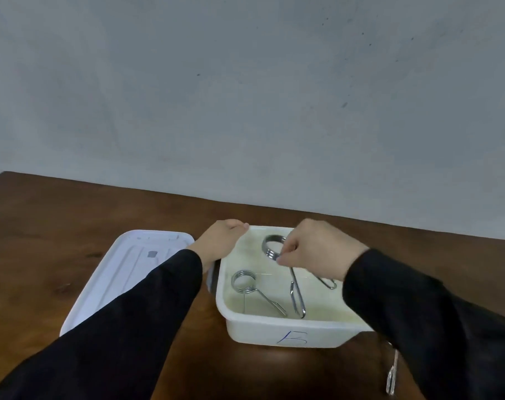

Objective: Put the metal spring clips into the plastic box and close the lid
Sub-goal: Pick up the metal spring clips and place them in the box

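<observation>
A white plastic box (277, 332) stands open on the brown table, with a blue mark on its front wall. One metal spring clip (247, 284) lies flat on the box floor at the left. My right hand (317, 249) is over the box and pinches a second spring clip (274, 246) at its coil; that clip's long arms hang down into the box. My left hand (221, 241) grips the box's far left rim. The white lid (124, 272) lies upside down on the table left of the box, partly hidden by my left sleeve.
Another metal clip piece (392, 373) lies on the table at the front right, partly hidden by my right sleeve. A grey wall stands behind the table's far edge. Dark wood shows around the box and lid.
</observation>
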Demonstrator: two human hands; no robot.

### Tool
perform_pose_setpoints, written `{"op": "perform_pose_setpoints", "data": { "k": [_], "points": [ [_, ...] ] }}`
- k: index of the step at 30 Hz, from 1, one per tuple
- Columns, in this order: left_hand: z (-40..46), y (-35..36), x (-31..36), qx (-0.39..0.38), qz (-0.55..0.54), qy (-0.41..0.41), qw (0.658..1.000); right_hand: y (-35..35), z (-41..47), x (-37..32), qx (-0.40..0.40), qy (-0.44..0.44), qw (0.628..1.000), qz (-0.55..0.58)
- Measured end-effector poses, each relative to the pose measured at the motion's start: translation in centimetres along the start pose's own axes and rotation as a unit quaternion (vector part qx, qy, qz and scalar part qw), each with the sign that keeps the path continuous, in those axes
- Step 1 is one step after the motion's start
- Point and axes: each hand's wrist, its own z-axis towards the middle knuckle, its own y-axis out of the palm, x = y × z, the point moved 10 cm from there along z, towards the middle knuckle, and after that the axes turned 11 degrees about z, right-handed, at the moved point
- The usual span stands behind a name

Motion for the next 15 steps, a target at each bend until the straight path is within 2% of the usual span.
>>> {"op": "perform_pose_setpoints", "data": {
  "k": [3,6,11,15],
  "points": [
    [0.1,0.0,-0.1,-0.005,-0.009,-0.001,1.0,6.6,3.8,0.5,-0.044,0.032,0.997,-0.061],
    [-0.1,0.0,0.1,-0.01,0.001,0.0,1.0,10.2,6.0,0.6,-0.061,0.037,0.991,-0.11],
    [-0.2,0.0,0.2,-0.011,0.009,0.006,1.0,13.0,8.4,0.7,-0.05,0.057,0.993,-0.085],
    [0.0,0.0,0.1,-0.011,0.013,0.01,1.0,14.1,8.7,1.9,-0.057,0.115,0.99,-0.057]
  ]
}}
